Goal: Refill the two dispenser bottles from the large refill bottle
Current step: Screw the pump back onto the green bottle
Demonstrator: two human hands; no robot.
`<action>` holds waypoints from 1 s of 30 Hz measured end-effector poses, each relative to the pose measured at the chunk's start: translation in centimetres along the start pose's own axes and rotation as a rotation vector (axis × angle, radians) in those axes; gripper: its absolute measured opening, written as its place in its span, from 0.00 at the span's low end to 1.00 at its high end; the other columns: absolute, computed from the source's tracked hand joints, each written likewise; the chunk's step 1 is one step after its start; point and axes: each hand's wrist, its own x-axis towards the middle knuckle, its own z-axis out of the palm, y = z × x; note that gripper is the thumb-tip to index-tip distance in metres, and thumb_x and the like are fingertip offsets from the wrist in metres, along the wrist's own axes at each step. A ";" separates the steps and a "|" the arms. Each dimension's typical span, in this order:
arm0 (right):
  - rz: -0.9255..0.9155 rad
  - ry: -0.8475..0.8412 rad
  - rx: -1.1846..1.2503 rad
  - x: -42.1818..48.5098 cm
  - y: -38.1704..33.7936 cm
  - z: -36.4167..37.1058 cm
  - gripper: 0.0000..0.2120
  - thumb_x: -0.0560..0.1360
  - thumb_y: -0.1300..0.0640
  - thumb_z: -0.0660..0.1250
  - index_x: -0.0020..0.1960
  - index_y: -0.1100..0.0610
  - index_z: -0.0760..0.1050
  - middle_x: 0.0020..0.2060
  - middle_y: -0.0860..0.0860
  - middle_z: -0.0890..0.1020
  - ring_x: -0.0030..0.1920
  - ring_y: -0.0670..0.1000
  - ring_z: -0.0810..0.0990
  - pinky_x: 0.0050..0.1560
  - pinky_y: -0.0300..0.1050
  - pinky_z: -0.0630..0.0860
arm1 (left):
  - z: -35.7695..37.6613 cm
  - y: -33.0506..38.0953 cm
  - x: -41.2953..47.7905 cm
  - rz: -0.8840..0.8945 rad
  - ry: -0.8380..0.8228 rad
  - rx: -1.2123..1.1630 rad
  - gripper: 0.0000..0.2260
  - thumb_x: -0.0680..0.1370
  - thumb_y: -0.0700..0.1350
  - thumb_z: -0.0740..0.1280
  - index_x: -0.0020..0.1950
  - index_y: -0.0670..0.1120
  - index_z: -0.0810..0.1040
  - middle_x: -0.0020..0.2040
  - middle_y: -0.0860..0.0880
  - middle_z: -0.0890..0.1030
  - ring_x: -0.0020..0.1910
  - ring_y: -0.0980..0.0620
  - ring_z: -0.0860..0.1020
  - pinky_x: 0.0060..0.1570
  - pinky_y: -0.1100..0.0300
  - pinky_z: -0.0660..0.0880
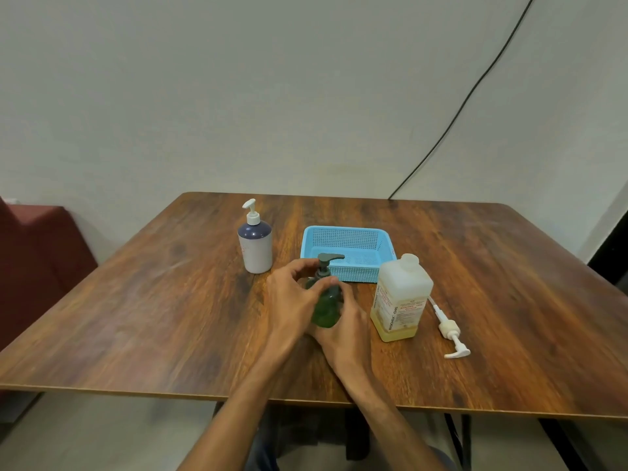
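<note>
My left hand (pixel 292 300) gripped the pump collar of the green dispenser bottle (pixel 327 309); the fingers of my right hand (pixel 343 329) curled round its body, mid-counter (pixel 136 317). The refill bottle (pixel 401 297) stood uncapped just beside it; I judged both refills not yet done.

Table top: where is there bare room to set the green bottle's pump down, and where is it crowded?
Bare wood: the table's whole left side, left of the white dispenser bottle and left hand; also the right side beyond the loose pump. Crowded: the centre, where blue basket, green bottle, right hand and refill bottle sit close.
</note>
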 end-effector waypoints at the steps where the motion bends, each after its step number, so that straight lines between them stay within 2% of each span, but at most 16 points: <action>1: 0.008 -0.007 0.000 0.1 0.0 0.1 0.39 0.65 0.50 0.82 0.71 0.44 0.66 0.62 0.44 0.80 0.62 0.45 0.80 0.59 0.45 0.81 | -0.5 -0.1 0.5 -0.021 -0.079 -0.026 0.12 0.71 0.42 0.77 0.53 0.50 0.83 0.49 0.57 0.84 0.51 0.63 0.82 0.55 0.61 0.80; 4: 0.036 -0.024 -0.005 0.1 0.3 0.2 0.41 0.65 0.50 0.82 0.72 0.45 0.66 0.63 0.45 0.79 0.63 0.47 0.79 0.62 0.50 0.80 | -2.4 0.0 1.6 -0.119 -0.338 -0.218 0.13 0.75 0.35 0.72 0.58 0.45 0.83 0.55 0.51 0.85 0.58 0.55 0.82 0.59 0.57 0.79; 6: 0.043 -0.032 -0.010 0.1 0.5 0.2 0.42 0.65 0.50 0.83 0.73 0.46 0.65 0.65 0.45 0.78 0.64 0.47 0.78 0.64 0.51 0.79 | -3.0 -0.2 1.6 -0.168 -0.384 -0.346 0.14 0.76 0.34 0.70 0.61 0.45 0.81 0.58 0.50 0.85 0.60 0.53 0.81 0.58 0.60 0.79; 8: 0.047 -0.031 -0.003 0.1 0.4 0.2 0.42 0.65 0.49 0.82 0.73 0.45 0.65 0.64 0.44 0.78 0.64 0.47 0.78 0.63 0.51 0.79 | -2.6 -0.4 1.0 -0.147 -0.253 -0.372 0.16 0.75 0.36 0.72 0.62 0.44 0.81 0.59 0.49 0.84 0.60 0.53 0.81 0.58 0.60 0.79; 11: 0.043 -0.012 -0.004 0.0 0.3 0.3 0.40 0.66 0.48 0.81 0.72 0.43 0.65 0.63 0.44 0.79 0.63 0.46 0.78 0.61 0.49 0.80 | -1.1 -0.8 -0.2 -0.071 -0.016 -0.231 0.17 0.69 0.45 0.78 0.57 0.43 0.82 0.54 0.50 0.85 0.55 0.54 0.83 0.55 0.59 0.80; 16: 0.020 0.000 -0.017 0.0 0.2 0.1 0.39 0.67 0.51 0.81 0.71 0.42 0.65 0.63 0.43 0.79 0.62 0.45 0.78 0.60 0.48 0.80 | -0.4 -0.8 -0.3 0.005 0.001 -0.045 0.15 0.68 0.45 0.80 0.52 0.50 0.84 0.49 0.56 0.85 0.50 0.62 0.82 0.51 0.67 0.78; 21: 0.029 -0.015 -0.030 0.0 0.5 0.2 0.41 0.65 0.49 0.82 0.71 0.43 0.65 0.62 0.44 0.79 0.62 0.46 0.78 0.60 0.48 0.80 | -1.9 -1.0 1.2 0.000 -0.254 -0.065 0.16 0.73 0.39 0.76 0.59 0.47 0.82 0.55 0.53 0.84 0.57 0.61 0.81 0.57 0.64 0.77; 23: 0.033 -0.018 -0.031 0.0 0.5 0.3 0.40 0.65 0.48 0.82 0.71 0.43 0.65 0.62 0.44 0.79 0.62 0.46 0.78 0.60 0.49 0.81 | -2.1 -1.0 1.2 -0.009 -0.282 -0.077 0.16 0.74 0.39 0.75 0.61 0.46 0.81 0.57 0.52 0.84 0.58 0.59 0.80 0.59 0.61 0.77; 25: 0.030 -0.006 -0.033 0.0 0.4 0.3 0.40 0.65 0.48 0.82 0.71 0.42 0.65 0.62 0.44 0.79 0.61 0.45 0.79 0.59 0.49 0.81 | -1.7 -1.0 0.6 -0.009 -0.189 -0.085 0.16 0.74 0.40 0.75 0.61 0.46 0.82 0.57 0.53 0.84 0.59 0.59 0.80 0.61 0.58 0.77; 27: 0.014 0.017 -0.043 0.0 0.2 0.3 0.40 0.66 0.49 0.82 0.72 0.43 0.64 0.63 0.44 0.79 0.63 0.45 0.78 0.60 0.48 0.80 | -0.8 -0.4 -0.5 -0.005 -0.063 -0.115 0.16 0.72 0.42 0.77 0.59 0.49 0.82 0.55 0.56 0.84 0.57 0.60 0.81 0.57 0.62 0.78; 30: -0.005 0.041 -0.052 -0.1 0.2 0.4 0.38 0.68 0.52 0.80 0.72 0.45 0.65 0.64 0.45 0.79 0.63 0.46 0.79 0.59 0.48 0.81 | 0.6 0.4 -1.2 0.022 0.074 -0.098 0.16 0.70 0.43 0.79 0.57 0.49 0.82 0.50 0.58 0.83 0.51 0.64 0.82 0.50 0.70 0.77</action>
